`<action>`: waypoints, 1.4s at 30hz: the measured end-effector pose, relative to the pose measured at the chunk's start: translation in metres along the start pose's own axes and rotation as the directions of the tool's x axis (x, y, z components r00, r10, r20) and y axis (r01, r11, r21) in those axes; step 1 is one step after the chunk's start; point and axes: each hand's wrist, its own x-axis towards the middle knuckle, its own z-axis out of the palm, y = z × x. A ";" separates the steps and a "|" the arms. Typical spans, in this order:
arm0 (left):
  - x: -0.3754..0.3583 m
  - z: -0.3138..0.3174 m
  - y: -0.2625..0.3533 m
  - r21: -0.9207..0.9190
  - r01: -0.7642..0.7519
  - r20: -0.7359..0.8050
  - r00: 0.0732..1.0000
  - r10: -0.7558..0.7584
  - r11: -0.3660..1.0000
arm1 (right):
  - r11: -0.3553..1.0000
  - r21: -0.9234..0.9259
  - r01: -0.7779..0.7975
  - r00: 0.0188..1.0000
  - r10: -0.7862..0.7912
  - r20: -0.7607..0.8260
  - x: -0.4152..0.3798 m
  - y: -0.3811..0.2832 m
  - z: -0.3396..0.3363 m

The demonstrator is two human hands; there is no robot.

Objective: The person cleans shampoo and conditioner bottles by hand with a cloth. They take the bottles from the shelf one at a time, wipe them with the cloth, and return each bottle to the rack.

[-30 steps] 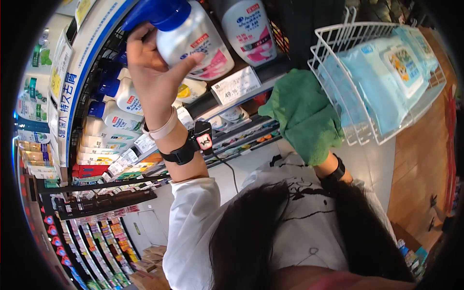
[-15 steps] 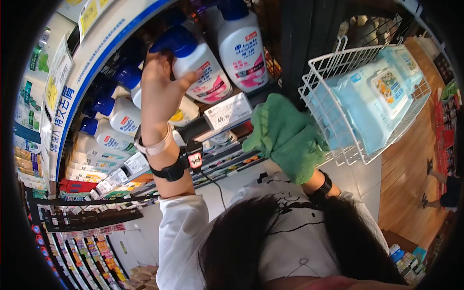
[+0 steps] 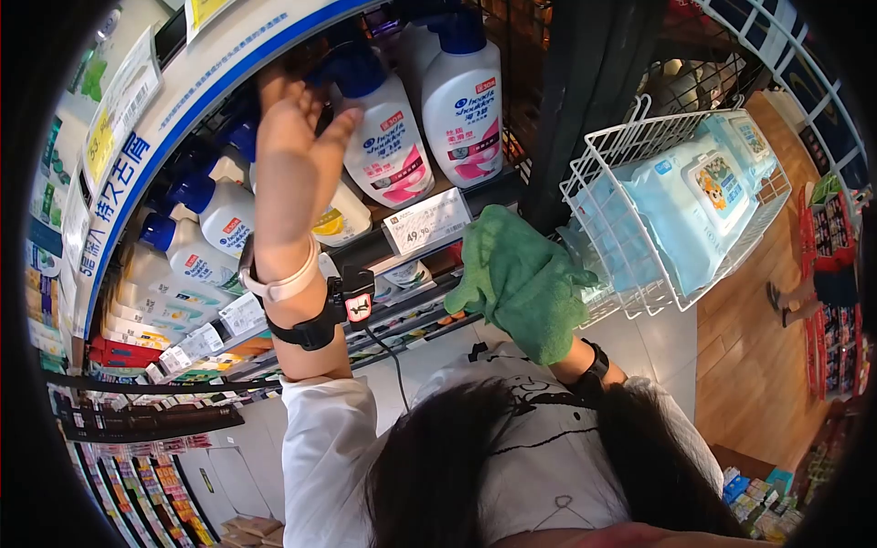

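Note:
My left hand [image 3: 297, 146] reaches up into the shelf, its thumb held apart from the fingers, beside a white shampoo bottle [image 3: 388, 146] with a blue pump. The fingertips reach into shadow near the pump. A second such bottle [image 3: 463, 114] stands to the right, upright on the shelf. A green cloth [image 3: 525, 279] covers my right hand, which is low in front of the shelf edge; its fingers are hidden under the cloth. Under the two bottles a price tag [image 3: 426, 221] is fixed to the shelf edge.
At the right a white wire basket [image 3: 630, 260] hangs with packs of wipes [image 3: 703, 215] in it. More white bottles [image 3: 224, 215] line the shelf to the left. A dark post [image 3: 585, 100] stands between shelf and basket. Another person's leg [image 3: 797, 310] shows far right.
My left hand has moved away from the pump toward the shelf's left and deeper in. The nearer bottle now stands more upright. My right hand stays low with the cloth.

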 end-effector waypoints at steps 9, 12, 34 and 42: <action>-0.041 -0.012 0.051 0.445 -0.226 -0.004 0.967 0.254 0.866 | 0.996 -0.092 0.009 0.999 -0.004 0.048 -0.009 -0.004 0.006; -0.053 -0.040 0.120 0.535 -0.134 0.232 0.973 0.007 0.834 | 0.984 -0.177 0.022 0.995 -0.004 0.100 -0.014 -0.005 0.006; -0.163 -0.023 0.051 0.276 0.029 0.572 0.798 -0.188 0.961 | 0.878 -0.462 0.125 0.945 0.037 0.326 -0.021 -0.021 0.040; -0.161 -0.007 0.030 0.035 -0.223 0.329 0.923 0.199 0.974 | 0.679 -0.636 0.367 0.927 -0.207 0.313 -0.013 -0.057 0.016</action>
